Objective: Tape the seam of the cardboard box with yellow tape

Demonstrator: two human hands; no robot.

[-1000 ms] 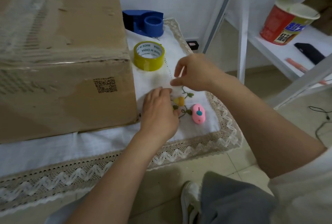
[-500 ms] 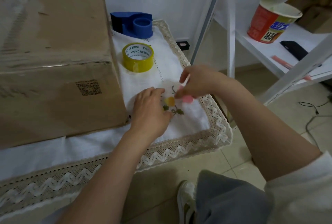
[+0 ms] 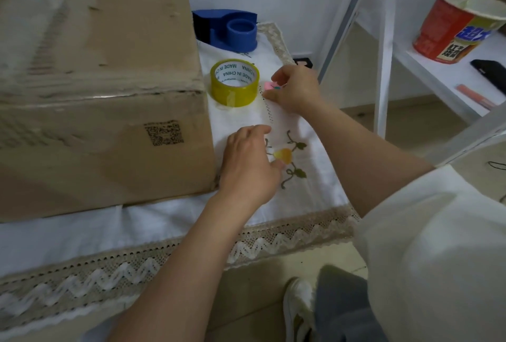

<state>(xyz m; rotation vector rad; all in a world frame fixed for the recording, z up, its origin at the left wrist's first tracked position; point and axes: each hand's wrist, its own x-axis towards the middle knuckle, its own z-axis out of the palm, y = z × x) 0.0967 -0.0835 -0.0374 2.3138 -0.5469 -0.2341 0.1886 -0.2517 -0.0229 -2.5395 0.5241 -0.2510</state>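
Observation:
A large cardboard box (image 3: 95, 89) fills the left of the table, its top crossed by shiny clear tape. A roll of yellow tape (image 3: 234, 82) lies flat on the white cloth just right of the box. My right hand (image 3: 297, 89) is beside the roll, its fingers closed on a small pink cutter (image 3: 271, 86) with a teal button. My left hand (image 3: 250, 166) rests palm down on the cloth by the box's front right corner, fingers spread, holding nothing.
A blue tape dispenser (image 3: 227, 30) stands behind the roll at the wall. The white lace-edged tablecloth (image 3: 164, 256) hangs over the front edge. At right, a white shelf (image 3: 438, 78) holds a red noodle cup (image 3: 454, 29), a black phone (image 3: 490, 71) and a pink pen (image 3: 475, 96).
My right hand picked the pink cutter up off the cloth and carried it back toward the yellow tape roll. My left hand stayed flat on the cloth.

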